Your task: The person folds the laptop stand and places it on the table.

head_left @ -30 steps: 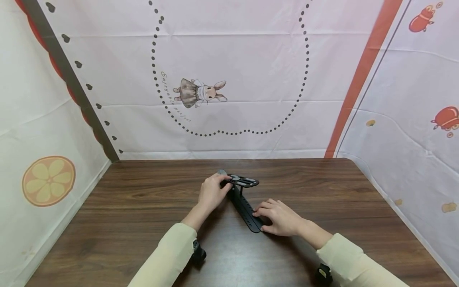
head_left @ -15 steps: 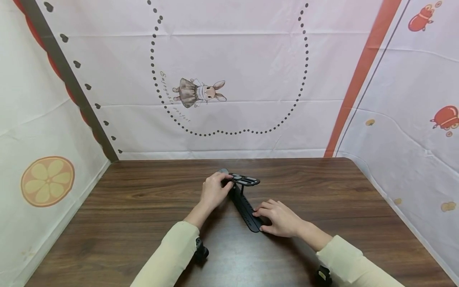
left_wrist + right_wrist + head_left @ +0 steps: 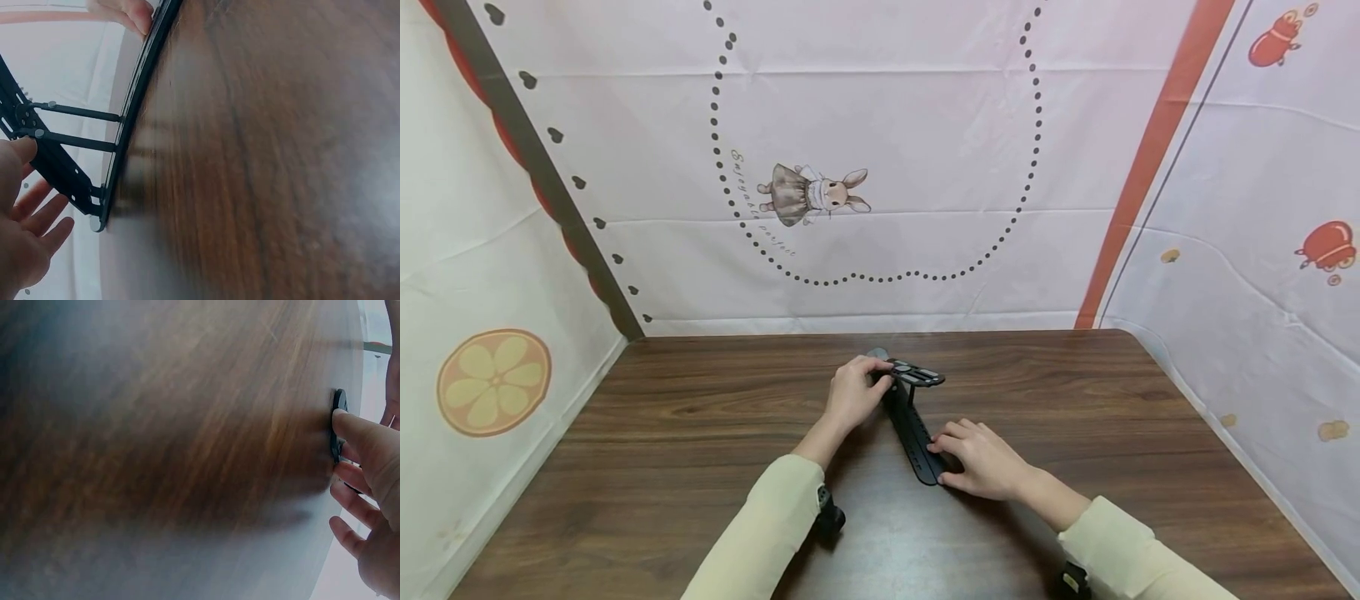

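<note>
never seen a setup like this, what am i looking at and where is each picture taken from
No machine here, just a person working bare-handed. The wide picture comes from a camera worn on the head, looking forward and down; the two tilted close-ups come from cameras worn on each wrist. On the brown wooden table is a black hinged stand: its long base lies flat, and its upper part is raised on thin struts. The left hand pinches the upper part, while the right hand holds the base's near end between thumb and fingers. Behind is a printed cloth.
</note>
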A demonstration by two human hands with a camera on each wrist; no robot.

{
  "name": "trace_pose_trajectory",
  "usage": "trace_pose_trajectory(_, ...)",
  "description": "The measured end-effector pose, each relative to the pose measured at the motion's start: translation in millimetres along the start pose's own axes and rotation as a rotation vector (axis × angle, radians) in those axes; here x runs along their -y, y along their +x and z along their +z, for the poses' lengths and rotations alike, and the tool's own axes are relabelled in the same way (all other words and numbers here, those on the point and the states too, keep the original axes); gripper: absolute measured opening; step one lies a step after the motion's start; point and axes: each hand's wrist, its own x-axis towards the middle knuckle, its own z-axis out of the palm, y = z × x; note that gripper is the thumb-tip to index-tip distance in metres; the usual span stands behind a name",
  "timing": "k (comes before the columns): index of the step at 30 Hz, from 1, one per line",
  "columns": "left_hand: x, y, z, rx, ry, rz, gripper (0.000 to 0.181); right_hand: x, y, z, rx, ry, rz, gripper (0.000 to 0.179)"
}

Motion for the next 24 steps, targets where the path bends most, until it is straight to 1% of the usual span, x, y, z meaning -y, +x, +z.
trace_pose_trajectory(4, 0.6, 2.4, -0.6, 0.045, -0.042, -0.040, 0.015, 4, 0.6, 2, -0.022, 0.014, 0.017, 0.034)
trace_pose_trajectory(7, 2.2, 3.8, -1.2, 0.066, -0.065, -0.055, 0.016, 8, 1.8, 4, -0.041, 0.013, 0.027, 0.033)
trace_pose_trajectory(12, 6.4, 5.3, -1.9, 0.080, -0.110, -0.055, 0.015, 14, 5.6, 7, -0.069, 0.005, 0.027, 0.032)
trace_pose_trajectory(19, 13.4, 5.3, -1.8, 0.096, -0.172, -0.051, 0.016, 22, 11.3, 10, -0.065, -0.017, 0.050, 0.031)
trace_pose_trajectory(24, 15.2, 6.8, -3.4, 0.101, -0.199, -0.039, 0.016, 26, 14.9, 12, -0.064, -0.032, 0.062, 0.031)
